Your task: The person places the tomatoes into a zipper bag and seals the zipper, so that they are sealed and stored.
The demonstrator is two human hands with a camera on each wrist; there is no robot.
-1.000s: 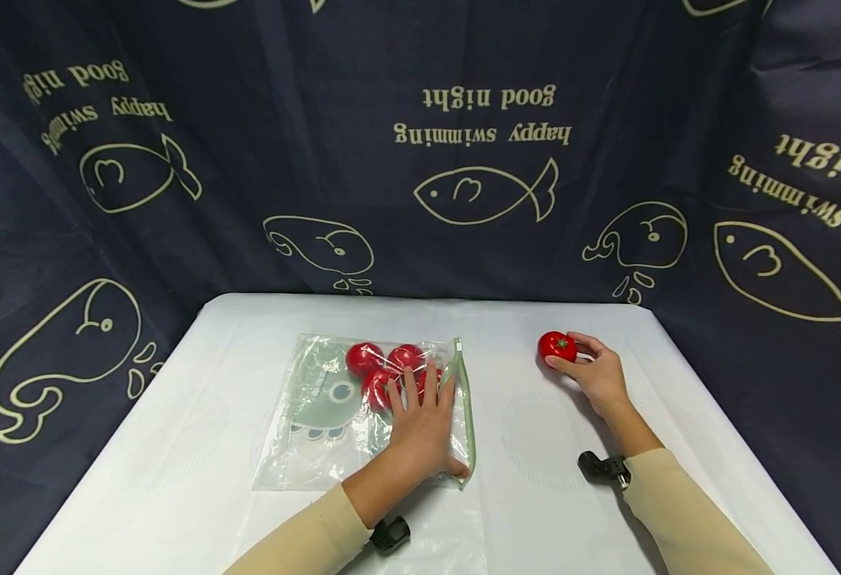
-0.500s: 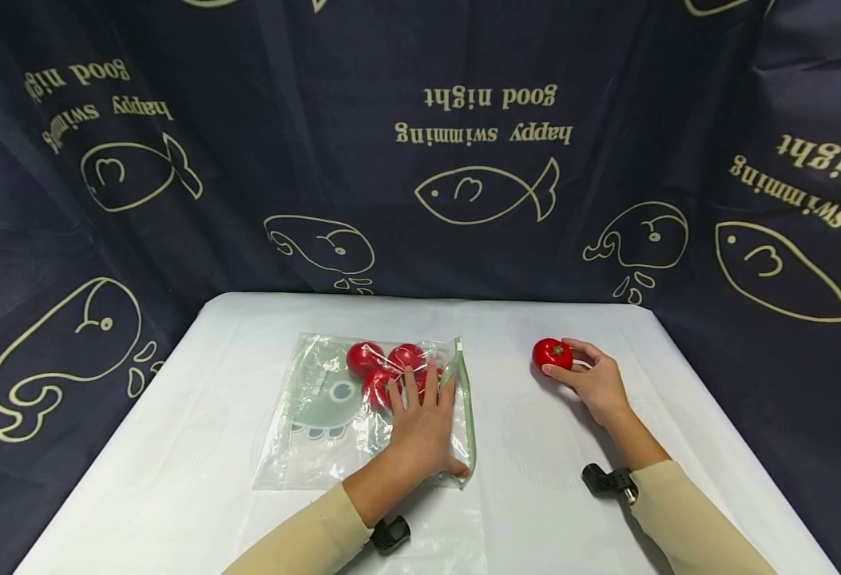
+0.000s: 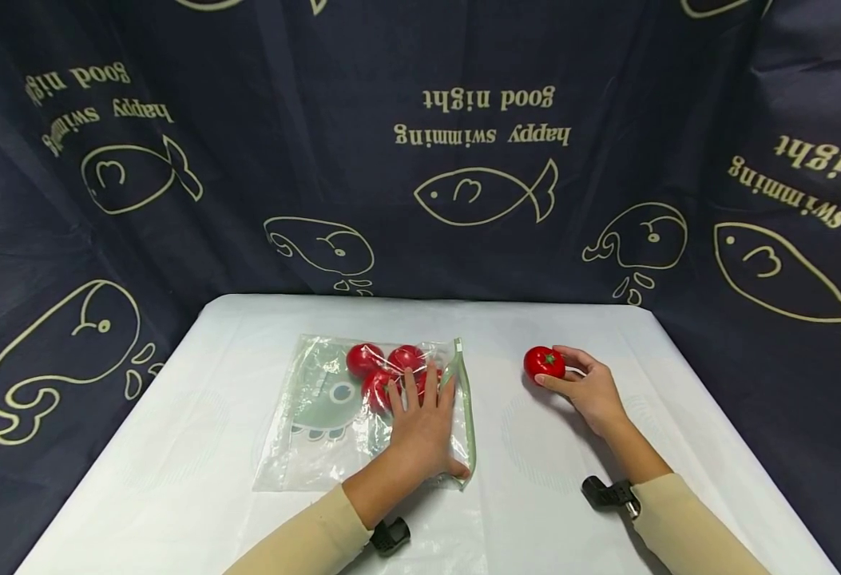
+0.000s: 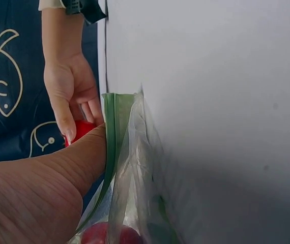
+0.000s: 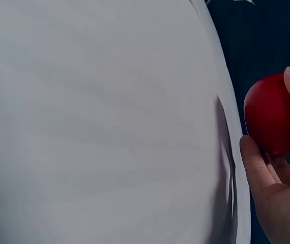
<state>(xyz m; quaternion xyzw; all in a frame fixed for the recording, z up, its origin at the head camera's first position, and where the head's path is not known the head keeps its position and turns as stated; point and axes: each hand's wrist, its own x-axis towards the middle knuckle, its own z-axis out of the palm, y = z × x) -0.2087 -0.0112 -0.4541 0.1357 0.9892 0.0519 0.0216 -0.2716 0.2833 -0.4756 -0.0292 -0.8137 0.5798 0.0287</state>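
A clear zip bag (image 3: 319, 467) with a green dinosaur print and a green zip edge (image 3: 469, 407) lies flat on the table. Inside it are several red tomatoes (image 3: 365, 360), one partly covered by fingers. My left hand (image 3: 420, 439) rests on the bag with its fingers spread straight and its thumb at the zip edge. In the left wrist view, that thumb (image 4: 79, 155) lies against the green zip strip (image 4: 115, 127). To the right, my right hand (image 3: 594, 393) grips a single red tomato (image 3: 541, 363) between thumb and fingers. The right wrist view shows this tomato (image 5: 272, 114) from its smooth side.
A white cloth covers the table (image 3: 521, 495). Behind it hangs a dark blue curtain (image 3: 420, 263) with fish and whale drawings. Each wrist wears a small black camera, such as the right one (image 3: 607, 493).
My right hand has moved slightly left and nearer to me with the tomato, closing some distance to the bag. The left hand and the bag have stayed put.
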